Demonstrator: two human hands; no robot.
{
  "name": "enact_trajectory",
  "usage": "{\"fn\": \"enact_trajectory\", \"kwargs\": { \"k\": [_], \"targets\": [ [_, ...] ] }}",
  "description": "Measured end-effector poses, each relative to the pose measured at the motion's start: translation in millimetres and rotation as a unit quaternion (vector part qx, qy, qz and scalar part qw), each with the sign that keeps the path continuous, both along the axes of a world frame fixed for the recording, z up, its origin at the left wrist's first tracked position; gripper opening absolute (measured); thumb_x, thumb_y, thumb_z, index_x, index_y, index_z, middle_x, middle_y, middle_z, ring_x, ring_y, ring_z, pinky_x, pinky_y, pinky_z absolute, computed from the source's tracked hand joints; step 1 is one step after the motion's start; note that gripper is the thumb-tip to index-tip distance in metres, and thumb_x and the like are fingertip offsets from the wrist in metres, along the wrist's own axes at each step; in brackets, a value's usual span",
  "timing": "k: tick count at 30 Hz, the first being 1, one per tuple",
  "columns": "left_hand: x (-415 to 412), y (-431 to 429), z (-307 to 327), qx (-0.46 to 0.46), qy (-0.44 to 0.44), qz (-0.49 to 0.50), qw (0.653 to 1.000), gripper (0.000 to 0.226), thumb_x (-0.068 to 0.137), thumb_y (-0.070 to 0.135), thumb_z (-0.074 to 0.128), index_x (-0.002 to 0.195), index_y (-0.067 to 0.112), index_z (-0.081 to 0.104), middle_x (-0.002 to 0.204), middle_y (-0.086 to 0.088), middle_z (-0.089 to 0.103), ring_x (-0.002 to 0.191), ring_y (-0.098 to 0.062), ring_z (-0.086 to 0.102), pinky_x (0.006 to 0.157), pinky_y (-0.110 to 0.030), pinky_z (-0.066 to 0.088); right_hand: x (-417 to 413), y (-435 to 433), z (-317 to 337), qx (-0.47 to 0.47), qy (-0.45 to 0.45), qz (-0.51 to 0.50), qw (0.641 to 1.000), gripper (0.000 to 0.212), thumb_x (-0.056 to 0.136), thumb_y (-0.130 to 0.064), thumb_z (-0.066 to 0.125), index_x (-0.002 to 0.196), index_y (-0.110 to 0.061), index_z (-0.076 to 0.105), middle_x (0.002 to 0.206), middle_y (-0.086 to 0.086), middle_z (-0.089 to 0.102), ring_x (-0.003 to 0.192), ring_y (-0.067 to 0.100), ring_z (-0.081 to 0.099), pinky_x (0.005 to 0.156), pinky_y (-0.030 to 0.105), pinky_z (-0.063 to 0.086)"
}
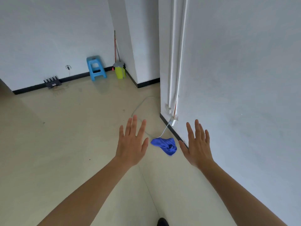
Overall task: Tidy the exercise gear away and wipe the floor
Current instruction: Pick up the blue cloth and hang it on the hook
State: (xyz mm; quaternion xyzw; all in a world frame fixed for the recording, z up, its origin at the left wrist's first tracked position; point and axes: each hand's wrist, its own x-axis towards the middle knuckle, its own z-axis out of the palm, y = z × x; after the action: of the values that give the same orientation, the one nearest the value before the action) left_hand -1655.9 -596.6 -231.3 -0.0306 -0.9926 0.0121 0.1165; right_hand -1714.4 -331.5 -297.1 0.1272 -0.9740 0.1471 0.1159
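Pale floor [65,128] ahead, white wall [244,79] close on the right. Both bare forearms stretched forward and down, backs of the hands up. Left hand [132,144] flat, fingers straight and spread, holding nothing. Right hand [197,147] likewise spread and holding nothing, near the wall's dark skirting. In the gap between the two hands, crumpled on the floor just beside the skirting: a blue cloth [165,145]. By the far wall, a light-blue stool [96,67], a yellow-green bin [120,70] beside it in the corner, a black router [52,82] well to the left. Thin white cable [164,130] running from the wall down to the cloth.
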Motion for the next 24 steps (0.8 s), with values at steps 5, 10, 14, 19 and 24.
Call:
{"fn": "enact_trajectory", "kwargs": {
  "k": [5,10,14,19,24],
  "targets": [
    [-134,-49,19,-0.004,0.005,-0.03,1.0,0.067,0.098,0.044,0.031,0.156,0.018,0.013,0.162,-0.02,0.009,0.148,-0.035,0.019,0.113,-0.057,0.028,-129,-43,14,0.018,-0.034,-0.037,0.999,0.078,0.098,-0.053,0.04,0.158,-0.018,0.005,0.164,0.018,0.0,0.15,0.035,0.013,0.119,0.05,0.013],
    [-253,-110,-5,0.033,-0.004,-0.037,0.999,0.065,0.098,0.044,0.029,0.155,0.015,0.02,0.161,-0.02,0.014,0.146,-0.036,0.023,0.111,-0.058,0.031,-227,-95,6,0.041,-0.051,-0.035,0.997,0.078,0.099,-0.052,0.042,0.158,-0.018,0.004,0.164,0.017,0.001,0.15,0.033,0.014,0.12,0.049,0.015],
    [-357,-151,-63,0.039,-0.065,-0.056,0.996,0.066,0.097,0.046,0.023,0.155,0.014,0.019,0.16,-0.021,0.014,0.146,-0.037,0.024,0.109,-0.059,0.032,-304,-132,-37,0.062,-0.082,-0.063,0.993,0.077,0.099,-0.053,0.038,0.158,-0.021,0.001,0.164,0.015,-0.002,0.151,0.032,0.011,0.12,0.047,0.011],
    [-481,-181,-124,0.043,-0.153,-0.103,0.982,0.067,0.096,0.045,0.025,0.154,0.013,0.022,0.16,-0.021,0.015,0.144,-0.037,0.028,0.107,-0.058,0.034,-379,-165,-96,0.06,-0.165,-0.14,0.975,0.077,0.098,-0.052,0.038,0.158,-0.019,0.003,0.164,0.016,-0.004,0.151,0.032,0.009,0.121,0.047,0.011],
    [-571,-185,-173,0.027,-0.202,-0.173,0.964,0.066,0.093,0.038,0.051,0.15,0.01,0.031,0.157,-0.023,0.024,0.142,-0.038,0.031,0.104,-0.059,0.038,-426,-179,-132,0.076,-0.24,-0.189,0.949,0.07,0.101,-0.045,0.04,0.158,-0.017,0.011,0.164,0.016,0.001,0.15,0.032,0.012,0.121,0.046,0.013]
  ]
}}
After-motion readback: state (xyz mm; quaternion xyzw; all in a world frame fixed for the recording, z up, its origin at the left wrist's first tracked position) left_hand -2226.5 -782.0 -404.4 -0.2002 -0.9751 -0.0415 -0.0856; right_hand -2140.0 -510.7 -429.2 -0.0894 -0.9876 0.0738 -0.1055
